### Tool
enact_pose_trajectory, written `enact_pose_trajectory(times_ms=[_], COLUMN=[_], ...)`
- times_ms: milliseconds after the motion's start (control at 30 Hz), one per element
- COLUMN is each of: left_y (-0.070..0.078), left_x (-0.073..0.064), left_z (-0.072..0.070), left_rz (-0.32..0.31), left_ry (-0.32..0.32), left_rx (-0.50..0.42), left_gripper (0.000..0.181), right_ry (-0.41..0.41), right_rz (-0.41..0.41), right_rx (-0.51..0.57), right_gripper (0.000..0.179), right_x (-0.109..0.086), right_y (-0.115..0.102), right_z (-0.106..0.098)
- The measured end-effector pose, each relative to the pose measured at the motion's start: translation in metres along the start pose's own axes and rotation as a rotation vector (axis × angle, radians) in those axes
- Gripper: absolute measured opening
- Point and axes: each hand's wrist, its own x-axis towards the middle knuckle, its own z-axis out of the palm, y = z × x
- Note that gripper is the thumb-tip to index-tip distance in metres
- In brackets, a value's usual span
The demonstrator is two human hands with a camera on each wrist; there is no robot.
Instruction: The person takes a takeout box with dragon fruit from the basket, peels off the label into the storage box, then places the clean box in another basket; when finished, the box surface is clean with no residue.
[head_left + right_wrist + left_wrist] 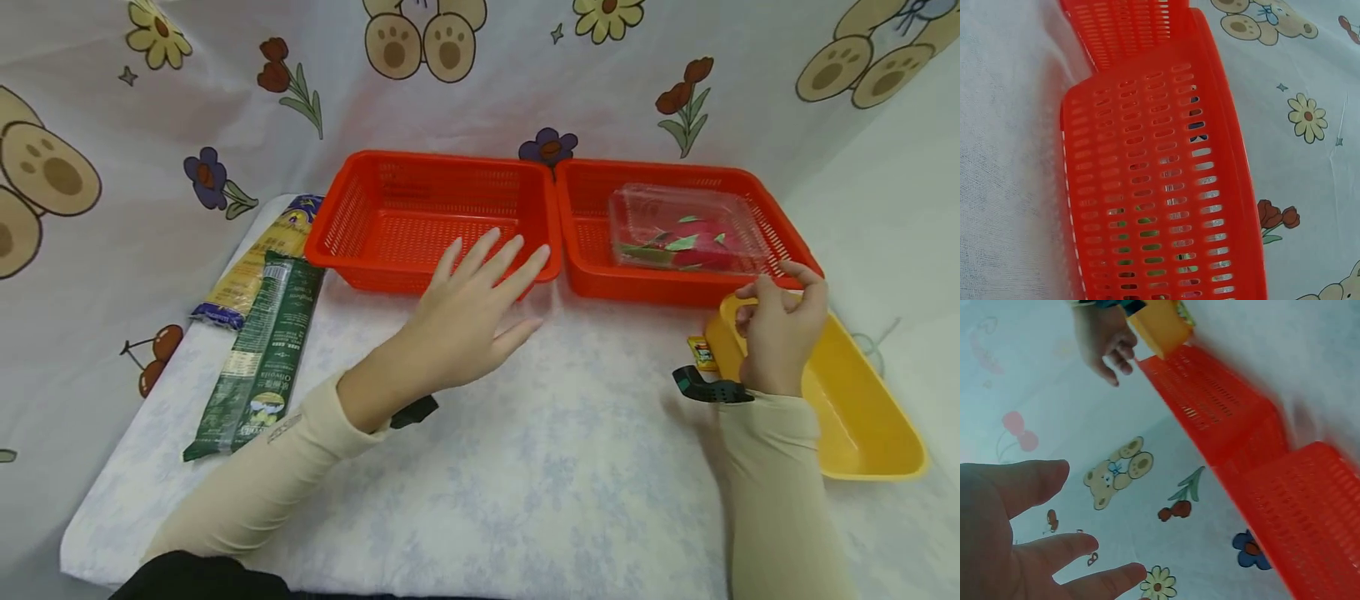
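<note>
In the head view my left hand (476,317) is held with its fingers spread at the front right of the left red basket (431,279), overlapping its rim and holding nothing. Over the upper left end of a yellow plastic bin (862,417) hangs my right hand (783,333), its fingers loosely bent and nothing seen in them. Inside the right red basket (660,289) lies a clear plastic box (675,200) with pink, green-tipped dragon fruit (712,246). The right wrist view shows that basket's slotted side (1147,150), but no hand.
A green packet (258,358) and a yellow packet (255,258) overlap at the table's left side. One small yellow packet (702,353) lies against the yellow bin. Behind the baskets rises a patterned cloth (450,117). The two baskets stand side by side.
</note>
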Motion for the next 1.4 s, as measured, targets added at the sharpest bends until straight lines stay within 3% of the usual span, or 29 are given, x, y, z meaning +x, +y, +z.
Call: enact_pose_trajectory(times_ms=[167,300,467,667,767,900,1033,1167,1400], left_y=[-0.022,-0.031,-0.036,-0.037,-0.037,-0.037,-0.038,-0.039,-0.039], left_x=[-0.048,-0.079,-0.091,-0.094,-0.094,-0.093,-0.094,-0.096,-0.093], left_z=[0.024,0.044,0.056,0.063,0.066,0.067,0.067,0.068,0.069], left_rz=[-0.082,-0.128,-0.109,-0.116,-0.139,-0.168,-0.194,-0.21,-0.183], left_ry=[-0.015,0.085,0.215,0.217,0.186,0.166,0.171,0.171,0.193], left_rx=[-0.002,0.023,0.05,0.104,0.12,0.121,0.111,0.102,0.106], left_gripper=[0.072,0.07,0.068,0.066,0.067,0.068,0.072,0.076,0.077], right_ry=[-0.03,-0.132,-0.257,-0.485,-0.643,-0.772,-0.767,-0.746,-0.727], right_rz=[-0.098,-0.321,-0.638,-0.933,-0.948,-0.867,-0.846,-0.864,-0.897], right_rx=[-0.065,-0.319,-0.54,-0.789,-0.933,-1.12,-1.231,-1.251,-1.285], right_gripper=[0.033,0.031,0.034,0.041,0.054,0.069,0.072,0.074,0.079], right_x=[-0.013,-0.034,-0.062,-0.105,-0.125,-0.143,-0.15,-0.154,-0.16], right_y=[-0.002,0.0,0.01,0.027,0.036,0.046,0.051,0.053,0.053], right_z=[0.012,0.028,0.048,0.073,0.082,0.085,0.084,0.084,0.082])
